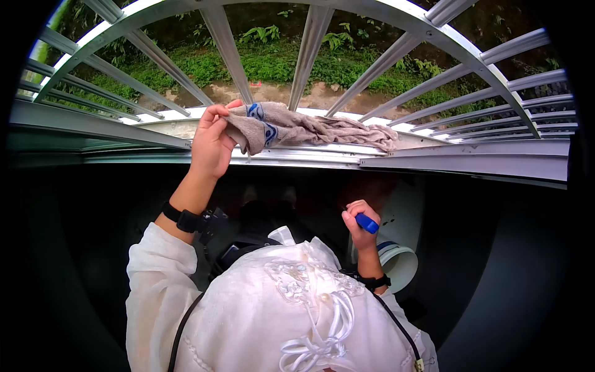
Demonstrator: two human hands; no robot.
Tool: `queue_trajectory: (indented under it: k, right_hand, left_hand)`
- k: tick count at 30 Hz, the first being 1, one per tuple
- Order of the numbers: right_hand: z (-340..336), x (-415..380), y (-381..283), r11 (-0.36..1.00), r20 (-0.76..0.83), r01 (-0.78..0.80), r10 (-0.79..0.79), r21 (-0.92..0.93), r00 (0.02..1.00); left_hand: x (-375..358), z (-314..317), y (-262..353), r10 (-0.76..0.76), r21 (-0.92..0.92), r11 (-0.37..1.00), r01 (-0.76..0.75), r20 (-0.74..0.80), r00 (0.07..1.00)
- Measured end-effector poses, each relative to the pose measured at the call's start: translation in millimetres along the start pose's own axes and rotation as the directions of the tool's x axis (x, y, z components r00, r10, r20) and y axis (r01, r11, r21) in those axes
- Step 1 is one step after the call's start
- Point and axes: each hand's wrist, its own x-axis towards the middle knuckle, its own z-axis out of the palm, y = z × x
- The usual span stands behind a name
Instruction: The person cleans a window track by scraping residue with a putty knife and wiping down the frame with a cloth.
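My left hand [212, 141] is raised to the window sill [322, 155] and grips one end of a beige cloth [310, 127] with blue markings. The cloth lies stretched to the right along the sill, just inside the white window bars [308, 49]. My right hand [359, 224] is lower, near my chest, with its fingers closed around a small blue object [367, 223]. Both wrists carry black straps. My white embroidered garment fills the bottom of the view.
A white bucket [396, 263] with a blue band stands on the dark floor below my right hand. A metal window track [471, 162] runs along the sill. Outside the bars are grass, plants and a dirt strip [273, 62].
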Motion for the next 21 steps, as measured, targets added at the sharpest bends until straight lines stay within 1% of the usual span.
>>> queue_trajectory:
  k: [1, 3, 4, 5, 6, 7, 8, 9, 10, 11, 12, 13, 15, 16, 17, 19, 20, 21]
  right_hand:
    - [2.4, 2.2, -1.9, 1.0, 0.009, -0.013, 0.013, 0.011, 1.0]
    - [5.7, 4.8, -1.7, 0.999, 0.026, -0.025, 0.024, 0.029, 0.999]
    - [5.7, 5.9, -0.5, 0.999, 0.034, -0.022, 0.021, 0.036, 0.999]
    - [5.8, 5.7, 0.6, 0.999, 0.043, -0.02, 0.018, 0.041, 0.999]
    - [5.0, 5.7, 2.5, 0.999, 0.05, -0.02, 0.018, 0.047, 0.999]
    - [4.6, 6.0, 5.2, 0.999, 0.054, -0.014, 0.012, 0.044, 0.998]
    - [4.6, 4.7, 6.7, 0.999, 0.058, -0.013, 0.011, 0.039, 0.998]
    - [5.0, 4.6, 6.2, 0.999, 0.06, -0.018, 0.015, 0.041, 0.998]
    - [4.8, 5.5, 4.4, 0.999, 0.062, -0.03, 0.029, 0.029, 0.998]
    - [4.5, 5.6, 3.6, 0.999, 0.064, -0.042, 0.041, 0.016, 0.997]
    - [4.5, 5.3, 4.7, 0.999, 0.065, -0.044, 0.043, 0.017, 0.997]
    - [4.8, 5.2, 6.4, 0.999, 0.074, -0.048, 0.046, 0.019, 0.996]
    - [4.7, 4.2, 9.2, 0.998, 0.078, -0.056, 0.054, 0.02, 0.995]
    - [4.5, 2.7, 9.6, 0.998, 0.069, -0.066, 0.064, 0.023, 0.996]
    - [3.5, 2.0, 10.3, 0.997, 0.061, -0.074, 0.072, 0.027, 0.996]
    - [0.3, 0.4, 12.9, 0.996, 0.049, -0.081, 0.08, 0.025, 0.996]
    - [-1.8, -1.2, 14.5, 0.996, 0.04, -0.086, 0.085, 0.024, 0.996]
    - [-3.8, -2.8, 16.9, 0.996, 0.038, -0.086, 0.085, 0.024, 0.996]
  left_hand:
    - [-6.0, -14.5, -0.4, 0.077, -0.081, 0.994, -0.079, -0.031, 0.997]
    - [-17.5, -50.0, -7.5, 0.106, -0.089, 0.989, -0.12, -0.153, 0.983]
    - [-20.7, -73.4, -19.0, 0.083, 0.145, 0.988, -0.046, -0.255, 0.963]
    - [-23.6, -101.7, -32.1, 0.081, 0.359, 0.932, 0.058, -0.36, 0.929]
    - [-25.9, -133.9, -37.4, 0.033, 0.801, 0.538, 0.263, -0.331, 0.943]
    - [-35.2, -147.1, -44.8, 0.234, 0.988, -0.124, -0.092, 0.119, 0.965]
    - [-38.3, -130.0, -37.4, 0.22, 0.932, -0.284, -0.223, 0.29, 0.932]
    - [-40.9, -110.2, -32.7, 0.175, 0.834, -0.433, -0.342, 0.45, 0.876]
    - [-38.3, -107.7, -35.6, 0.172, 0.835, -0.433, -0.34, 0.447, 0.878]
    - [-33.1, -105.8, -37.6, 0.011, 0.832, -0.341, -0.437, 0.468, 0.883]
    - [-28.3, -103.2, -39.4, -0.145, 0.825, -0.234, -0.515, 0.494, 0.857]
    - [-24.5, -101.7, -45.0, -0.146, 0.825, -0.235, -0.514, 0.493, 0.858]
    - [-14.4, -106.7, -65.9, -0.234, 0.744, -0.479, -0.466, 0.404, 0.885]
    - [-7.5, -113.9, -78.0, -0.17, 0.695, -0.547, -0.467, 0.454, 0.875]
    - [-5.5, -106.4, -80.1, -0.173, 0.695, -0.545, -0.468, 0.453, 0.874]
    - [-0.9, -84.3, -84.4, -0.282, 0.672, -0.664, -0.329, 0.182, 0.942]
    - [3.1, -81.6, -88.7, -0.284, 0.672, -0.663, -0.329, 0.181, 0.942]
    - [9.1, -80.1, -92.9, -0.289, 0.679, -0.672, -0.295, 0.127, 0.949]
